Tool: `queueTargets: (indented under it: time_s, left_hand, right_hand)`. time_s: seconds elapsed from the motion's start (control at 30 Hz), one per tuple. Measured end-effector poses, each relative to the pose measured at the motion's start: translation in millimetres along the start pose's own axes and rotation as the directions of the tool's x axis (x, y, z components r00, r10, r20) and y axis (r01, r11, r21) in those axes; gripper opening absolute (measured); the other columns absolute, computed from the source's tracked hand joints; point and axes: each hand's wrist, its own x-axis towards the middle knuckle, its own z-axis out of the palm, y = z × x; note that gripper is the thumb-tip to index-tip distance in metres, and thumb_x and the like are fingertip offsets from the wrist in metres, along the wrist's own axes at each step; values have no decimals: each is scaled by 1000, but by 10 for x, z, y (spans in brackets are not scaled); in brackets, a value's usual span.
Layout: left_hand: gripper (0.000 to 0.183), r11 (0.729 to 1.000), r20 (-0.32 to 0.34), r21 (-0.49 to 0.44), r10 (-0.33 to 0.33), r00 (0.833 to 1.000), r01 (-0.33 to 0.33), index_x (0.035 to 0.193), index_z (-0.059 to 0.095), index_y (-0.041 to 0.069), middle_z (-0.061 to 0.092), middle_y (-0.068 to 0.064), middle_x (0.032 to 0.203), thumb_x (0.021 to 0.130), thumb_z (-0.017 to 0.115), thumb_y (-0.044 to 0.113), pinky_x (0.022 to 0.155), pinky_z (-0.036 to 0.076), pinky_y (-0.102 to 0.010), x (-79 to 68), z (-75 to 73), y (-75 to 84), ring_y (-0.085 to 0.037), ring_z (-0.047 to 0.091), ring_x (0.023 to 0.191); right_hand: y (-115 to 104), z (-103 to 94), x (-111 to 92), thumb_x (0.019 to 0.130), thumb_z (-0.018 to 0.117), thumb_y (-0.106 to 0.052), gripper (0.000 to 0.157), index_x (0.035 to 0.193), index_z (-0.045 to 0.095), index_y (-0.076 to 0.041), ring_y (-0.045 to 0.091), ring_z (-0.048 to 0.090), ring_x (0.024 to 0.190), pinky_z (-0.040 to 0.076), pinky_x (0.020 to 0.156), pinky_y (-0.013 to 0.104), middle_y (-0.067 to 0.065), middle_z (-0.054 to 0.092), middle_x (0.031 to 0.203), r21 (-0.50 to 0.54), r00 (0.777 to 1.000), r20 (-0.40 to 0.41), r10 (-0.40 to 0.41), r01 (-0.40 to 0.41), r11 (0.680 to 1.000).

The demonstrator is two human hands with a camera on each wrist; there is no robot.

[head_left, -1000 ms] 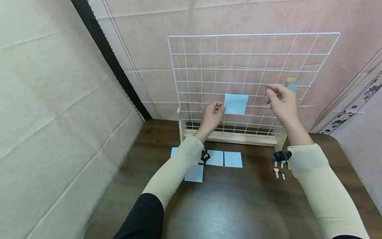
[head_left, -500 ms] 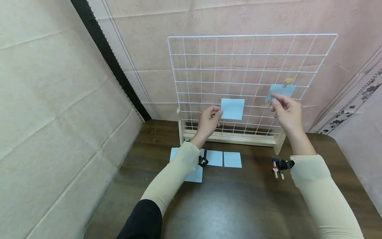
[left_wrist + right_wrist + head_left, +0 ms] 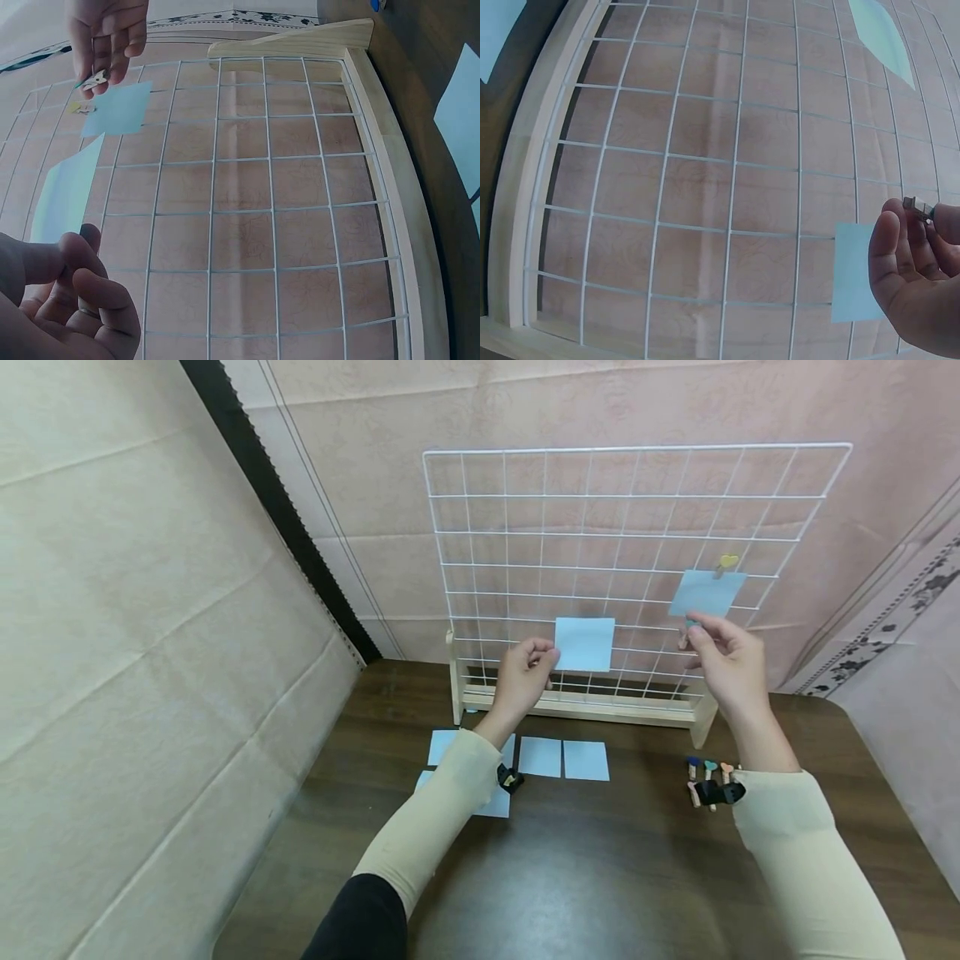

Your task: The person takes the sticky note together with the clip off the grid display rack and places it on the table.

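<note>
My left hand [image 3: 521, 675] pinches a blue square paper [image 3: 585, 644] by its left edge, in front of the white wire grid [image 3: 525, 550]. In my right hand [image 3: 729, 662] a small wooden clothespin [image 3: 919, 208] with a teal top is pinched between thumb and fingers. Just above that hand, a second blue paper [image 3: 124, 109] hangs on the grid from a clothespin with a yellow heart [image 3: 727, 561]. The left wrist view shows the held paper slightly bent and standing off the wires.
Several blue papers [image 3: 587, 761] lie on the dark wooden table [image 3: 585, 877], some partly under my left forearm. More small clothespins [image 3: 692, 767] lie beside my right wrist. A pale wooden base [image 3: 600, 710] carries the grid, with a cloth backdrop [image 3: 360, 435] behind.
The left hand has lowered the blue paper and shifted it slightly left. My right hand, still holding the clothespin, has moved down and a little right, uncovering the hanging paper.
</note>
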Motion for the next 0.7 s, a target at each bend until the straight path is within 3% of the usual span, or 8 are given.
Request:
queueTargets:
  time_s: [0.27,0.43,0.53,0.7]
  left_hand:
    - [23,1000,-8,-3,-4,1000,4,122,70,1,77,-9,97,108,62,19,54,45,-21,-78,-15,-62,-25,64,65]
    - [23,999,-7,-27,-30,1000,30,122,70,3,76,-11,97,108,63,20,56,46,-22,-157,-16,-103,-14,60,62]
    - [24,999,-3,-30,-41,999,41,122,70,2,77,-9,98,108,63,20,56,45,-22,-199,-17,-137,-18,61,64]
    - [23,997,-7,-51,-59,998,58,121,70,1,77,-10,103,108,63,18,57,46,-22,-261,-36,-207,-44,64,74]
  right_hand:
    - [50,-41,-86,108,61,-12,36,139,63,6,6,69,85,56,67,15,-6,71,95,-15,1000,4,13,-13,1000]
    - [99,-64,-153,107,62,-10,33,137,66,1,5,69,85,56,67,14,-7,73,101,29,1000,7,18,-18,999]
    - [142,-87,-190,107,62,-10,28,133,69,-4,5,70,86,56,69,14,-8,74,105,48,999,1,42,-42,998]
    - [198,-128,-244,106,64,-11,17,118,71,-20,4,70,84,56,69,14,-11,74,105,48,996,-17,86,-85,995]
